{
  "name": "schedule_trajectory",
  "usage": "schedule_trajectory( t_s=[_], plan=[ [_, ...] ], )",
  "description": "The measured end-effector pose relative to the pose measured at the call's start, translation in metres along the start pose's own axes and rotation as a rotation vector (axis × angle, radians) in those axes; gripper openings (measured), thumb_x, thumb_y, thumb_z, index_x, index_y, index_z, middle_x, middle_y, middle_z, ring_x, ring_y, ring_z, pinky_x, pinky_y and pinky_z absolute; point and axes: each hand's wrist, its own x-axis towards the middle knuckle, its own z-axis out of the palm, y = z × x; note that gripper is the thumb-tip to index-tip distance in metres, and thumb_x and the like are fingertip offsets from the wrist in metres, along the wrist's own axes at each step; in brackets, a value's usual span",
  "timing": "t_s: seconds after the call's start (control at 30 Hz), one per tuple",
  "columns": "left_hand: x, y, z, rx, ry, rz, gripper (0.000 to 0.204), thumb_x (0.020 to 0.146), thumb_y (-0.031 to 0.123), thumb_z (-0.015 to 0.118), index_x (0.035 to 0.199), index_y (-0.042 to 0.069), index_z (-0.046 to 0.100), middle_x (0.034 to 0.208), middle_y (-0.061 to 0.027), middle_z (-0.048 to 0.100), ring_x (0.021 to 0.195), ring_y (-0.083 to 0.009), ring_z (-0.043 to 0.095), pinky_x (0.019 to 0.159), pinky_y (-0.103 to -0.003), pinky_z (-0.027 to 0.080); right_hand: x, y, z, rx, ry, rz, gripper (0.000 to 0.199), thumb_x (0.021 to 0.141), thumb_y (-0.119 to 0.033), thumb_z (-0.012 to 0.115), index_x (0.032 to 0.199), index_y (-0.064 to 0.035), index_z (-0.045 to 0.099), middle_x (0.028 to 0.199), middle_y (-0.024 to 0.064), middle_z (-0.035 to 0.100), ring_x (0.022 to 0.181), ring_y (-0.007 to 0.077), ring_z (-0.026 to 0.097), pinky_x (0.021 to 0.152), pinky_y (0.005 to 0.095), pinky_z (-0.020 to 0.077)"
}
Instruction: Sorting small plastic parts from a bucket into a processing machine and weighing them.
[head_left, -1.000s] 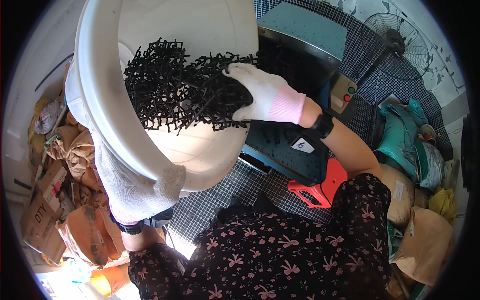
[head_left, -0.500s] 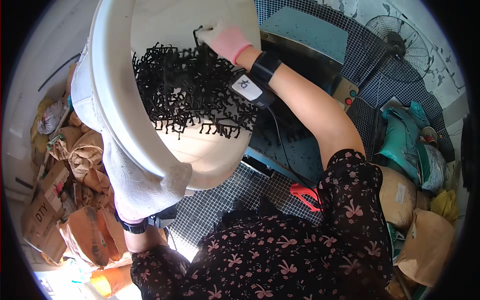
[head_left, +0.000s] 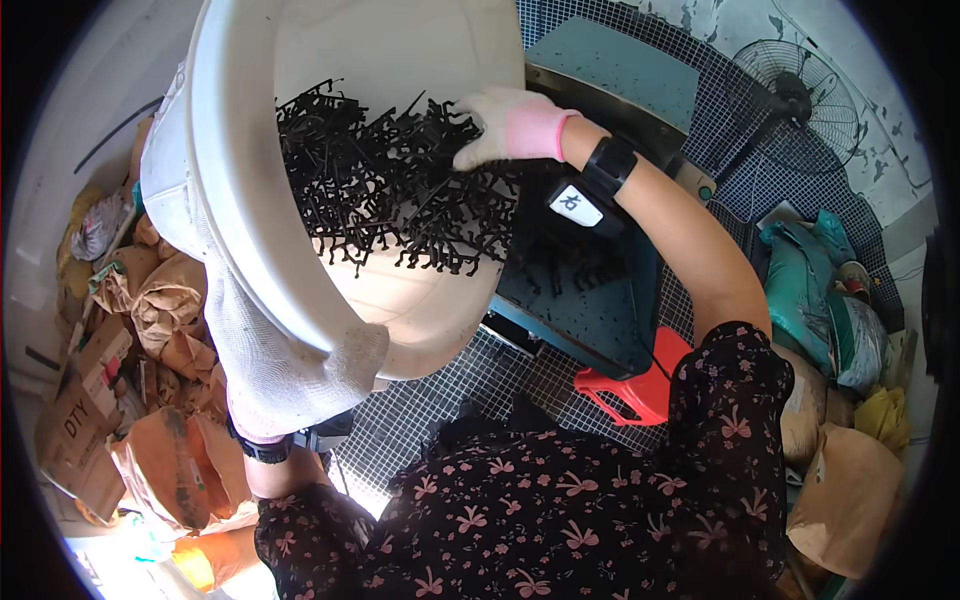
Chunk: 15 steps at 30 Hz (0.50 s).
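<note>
Black plastic pieces (head_left: 400, 195) heaped in tilted white bucket (head_left: 240, 200). Right hand (head_left: 500, 125), gloved, fingers loosely curled, resting on heap. Left hand (head_left: 275, 360), gloved, gripping bucket rim. Brown paper sacks (head_left: 165, 310) left; white label (head_left: 571, 202) on wristband.

Wrist label: small white rectangular tag (head_left: 576, 204) on the black wristband, centre, toward 1 o'clock.
Boxes: brown cardboard cartons (head_left: 75, 440), 8 o'clock.
Sacks: green woven bags (head_left: 800, 285), 3 o'clock; tan paper sacks (head_left: 845, 495), 4 o'clock.

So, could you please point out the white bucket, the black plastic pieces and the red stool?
white bucket (head_left: 225, 190), head view, on its thick rim.
black plastic pieces (head_left: 390, 200), head view, middle of the tangled pile.
red stool (head_left: 640, 385), head view, on its seat.
</note>
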Motion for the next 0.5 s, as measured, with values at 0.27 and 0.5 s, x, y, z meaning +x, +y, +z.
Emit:
schedule_trajectory(
  t_s=[0.27, 0.5],
  plan=[
    [0.016, -0.007, -0.002, 0.053, -0.105, 0.062, 0.091, 0.052, 0.016, 0.063, 0.13, -0.006, 0.021, 0.095, -0.0063, 0.042, 0.08, -0.013, 0.042, 0.07, -0.024, 0.039, -0.026, 0.04, 0.05, -0.038, 0.086, 0.012, 0.045, 0.065, -0.033, 0.063, 0.098, -0.0024, 0.056, 0.088, 0.0159, 0.061, 0.084, 0.0324, 0.059, 0.073, 0.0399, 0.0484],
    [0.0, -0.022, 0.0, 0.05, -0.012, 0.088, 0.091, 0.053, 0.016, 0.063, 0.13, -0.006, 0.021, 0.096, -0.0069, 0.042, 0.081, -0.0131, 0.043, 0.07, -0.024, 0.04, -0.076, 0.103, 0.077, -0.083, 0.105, 0.205, 0.037, 0.069, -0.027, 0.059, 0.096, -0.0029, 0.056, 0.083, 0.0165, 0.061, 0.079, 0.0331, 0.06, 0.07, 0.0395, 0.0493]
  ],
)
